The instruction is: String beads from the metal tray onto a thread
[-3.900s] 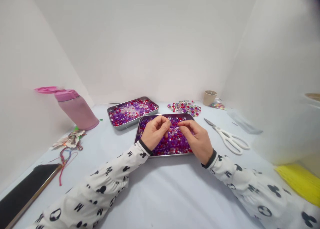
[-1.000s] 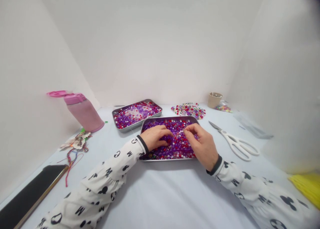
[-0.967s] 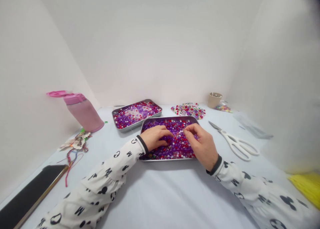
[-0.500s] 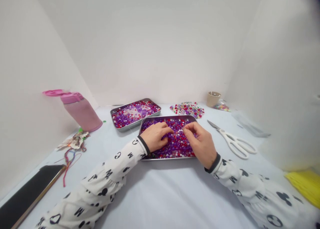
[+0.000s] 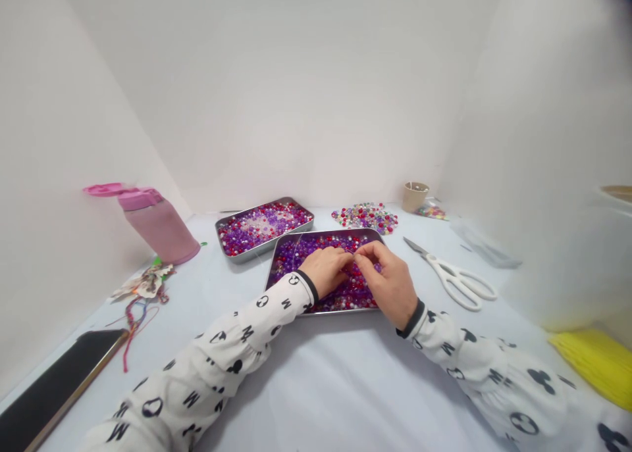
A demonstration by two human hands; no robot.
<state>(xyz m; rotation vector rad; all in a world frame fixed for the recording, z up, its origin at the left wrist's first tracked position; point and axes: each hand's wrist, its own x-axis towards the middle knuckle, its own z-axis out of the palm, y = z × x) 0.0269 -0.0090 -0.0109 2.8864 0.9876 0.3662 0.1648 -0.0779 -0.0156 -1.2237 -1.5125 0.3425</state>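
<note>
Both my hands meet over a metal tray (image 5: 272, 268) filled with purple, red and white beads (image 5: 309, 246). My left hand (image 5: 326, 270) has its fingers bent and pinched together, with the tips against those of my other hand. My right hand (image 5: 388, 281) pinches thumb and forefinger at the same spot. What sits between the fingertips is too small to make out. A thin, clear thread (image 5: 297, 247) seems to curve over the beads at the tray's left part.
Behind stand a second bead tray (image 5: 247, 254), a bead pile (image 5: 365, 216) and a paper cup (image 5: 415, 197). White scissors (image 5: 459, 282) lie right, near a yellow cloth (image 5: 595, 366). Leftward are a pink bottle (image 5: 160, 228), coloured strings (image 5: 135, 314) and a phone (image 5: 64, 386).
My left hand has moved right and its fingertips now meet those of my right hand. My right hand stays in its pinch. The view has shifted slightly.
</note>
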